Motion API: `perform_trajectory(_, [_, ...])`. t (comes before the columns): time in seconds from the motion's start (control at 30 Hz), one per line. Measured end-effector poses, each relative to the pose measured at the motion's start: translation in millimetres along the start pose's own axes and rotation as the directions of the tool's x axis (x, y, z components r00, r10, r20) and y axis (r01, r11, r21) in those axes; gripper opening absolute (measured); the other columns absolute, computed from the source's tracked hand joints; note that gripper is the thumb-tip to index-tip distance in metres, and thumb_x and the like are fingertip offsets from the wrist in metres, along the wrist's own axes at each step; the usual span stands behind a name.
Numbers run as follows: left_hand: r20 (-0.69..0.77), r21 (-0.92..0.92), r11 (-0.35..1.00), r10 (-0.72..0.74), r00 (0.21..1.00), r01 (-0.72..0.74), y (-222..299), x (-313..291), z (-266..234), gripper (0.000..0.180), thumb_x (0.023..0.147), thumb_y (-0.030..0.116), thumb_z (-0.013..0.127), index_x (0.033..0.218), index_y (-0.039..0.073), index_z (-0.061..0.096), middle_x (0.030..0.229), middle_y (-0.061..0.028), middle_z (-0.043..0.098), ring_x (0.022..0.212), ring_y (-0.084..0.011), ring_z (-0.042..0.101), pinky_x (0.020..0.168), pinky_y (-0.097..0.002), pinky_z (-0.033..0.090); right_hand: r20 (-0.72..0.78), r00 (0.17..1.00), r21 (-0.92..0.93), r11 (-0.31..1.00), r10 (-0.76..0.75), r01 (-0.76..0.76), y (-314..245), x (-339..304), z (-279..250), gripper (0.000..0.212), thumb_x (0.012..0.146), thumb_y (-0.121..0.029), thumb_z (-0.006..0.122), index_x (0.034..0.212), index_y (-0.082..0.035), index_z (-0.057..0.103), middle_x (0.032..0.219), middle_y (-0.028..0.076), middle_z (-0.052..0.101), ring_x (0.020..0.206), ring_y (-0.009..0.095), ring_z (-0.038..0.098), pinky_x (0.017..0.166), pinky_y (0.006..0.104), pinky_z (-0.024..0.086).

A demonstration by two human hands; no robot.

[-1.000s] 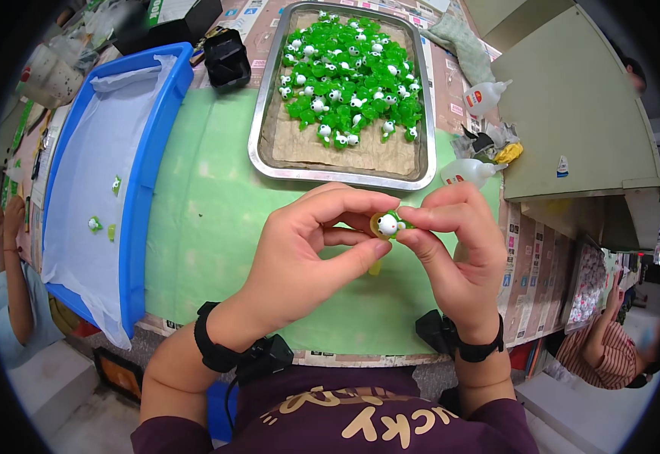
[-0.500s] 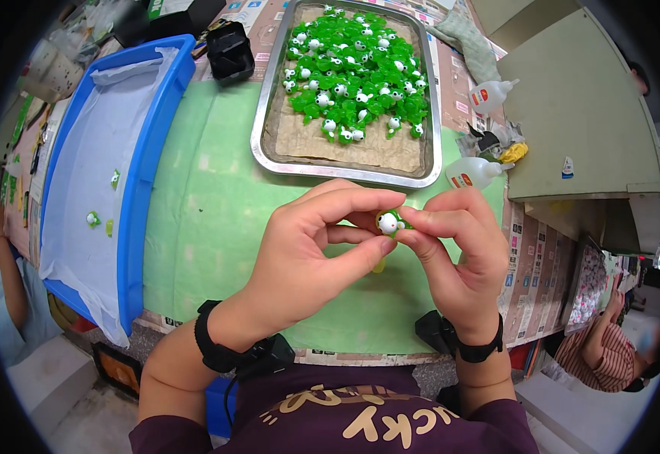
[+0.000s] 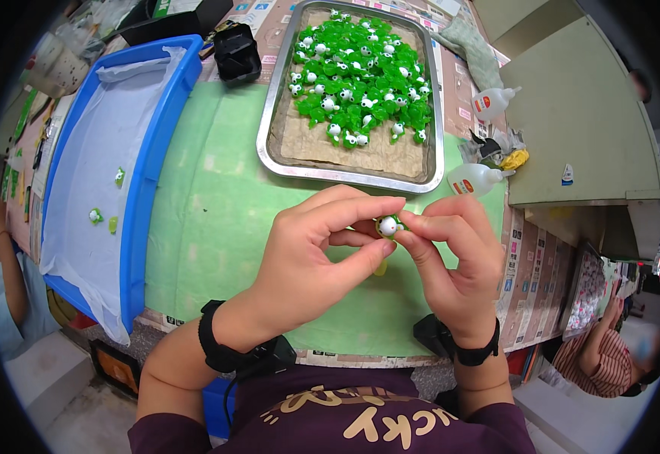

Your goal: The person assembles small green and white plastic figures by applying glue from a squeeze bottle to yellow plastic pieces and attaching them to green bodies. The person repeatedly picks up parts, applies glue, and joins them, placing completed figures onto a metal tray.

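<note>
Left hand (image 3: 307,253) and right hand (image 3: 462,265) nearly together over green mat (image 3: 209,234), both pinching one white-headed green figurine (image 3: 388,226) on the near side of the steel tray (image 3: 345,175); light, steady pressure, white face left uncovered, seems best.

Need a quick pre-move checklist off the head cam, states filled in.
1. Small figure held at fingertips by left hand and right hand: ok.
2. Figure's parts fully seated: cannot tell, fingers cover much of it.
3. Steel tray stocked: ok, green-and-white figures heaped in it.
4. Blue tray lined: ok, white sheet under three small pieces.
5. Squeeze bottles sealed: cannot tell.
</note>
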State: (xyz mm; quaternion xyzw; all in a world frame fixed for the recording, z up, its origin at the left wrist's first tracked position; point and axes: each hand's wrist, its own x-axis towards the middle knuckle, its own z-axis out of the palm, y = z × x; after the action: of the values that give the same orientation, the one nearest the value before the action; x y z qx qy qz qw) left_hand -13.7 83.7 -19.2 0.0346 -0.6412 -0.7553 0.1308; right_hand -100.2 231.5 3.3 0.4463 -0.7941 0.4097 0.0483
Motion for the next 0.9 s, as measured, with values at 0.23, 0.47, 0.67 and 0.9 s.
perform_trajectory(0.23, [-0.008, -0.125, 0.985, -0.119, 0.993, 0.117, 2, -1, 0, 0.043, 0.075, -0.011, 0.062, 0.117, -0.003, 0.052, 0.105, -0.0113, 0.059, 0.094, -0.0151, 0.059, 0.079, -0.0254, 0.053, -0.003, 1.000, 0.034, 0.999, -0.016, 0.016, 4, 0, 0, 0.016, 0.067, -0.003, 0.072, 0.081, -0.005, 0.063, 0.073, 0.004, 0.055, 0.066, 0.019, 0.051, 0.061, 0.0295, 0.035])
perform_trajectory(0.47, [0.058, -0.380, 0.897, -0.219, 0.974, 0.224, 5, 3, -3, 0.041, 0.080, -0.005, 0.061, 0.119, -0.005, 0.049, 0.105, -0.0141, 0.060, 0.092, -0.0168, 0.061, 0.080, -0.0272, 0.053, -0.056, 0.998, 0.062, 0.998, -0.001, 0.004, 3, -3, -6, 0.019, 0.067, -0.002, 0.073, 0.084, -0.005, 0.065, 0.074, 0.005, 0.056, 0.065, 0.018, 0.051, 0.062, 0.0281, 0.036])
perform_trajectory(0.67, [0.137, -0.458, 0.839, -0.260, 0.956, 0.294, 5, 3, -9, 0.031, 0.081, 0.000, 0.063, 0.110, -0.004, 0.053, 0.100, -0.0124, 0.062, 0.089, -0.0168, 0.063, 0.077, -0.0272, 0.054, -0.037, 0.999, 0.293, 0.956, 0.029, -0.017, 3, -3, -9, 0.019, 0.071, 0.001, 0.070, 0.089, -0.003, 0.066, 0.077, 0.007, 0.055, 0.067, 0.015, 0.053, 0.057, 0.0239, 0.042])
perform_trajectory(0.9, [0.179, -0.511, 0.792, -0.283, 0.942, 0.335, 5, 3, -10, 0.029, 0.078, -0.001, 0.066, 0.105, -0.002, 0.055, 0.094, -0.0107, 0.064, 0.086, -0.0165, 0.063, 0.073, -0.0268, 0.055, -0.021, 0.999, 0.348, 0.937, 0.027, -0.018, -3, -4, -12, 0.018, 0.072, 0.003, 0.069, 0.089, -0.002, 0.065, 0.078, 0.007, 0.054, 0.066, 0.014, 0.054, 0.055, 0.0231, 0.043])
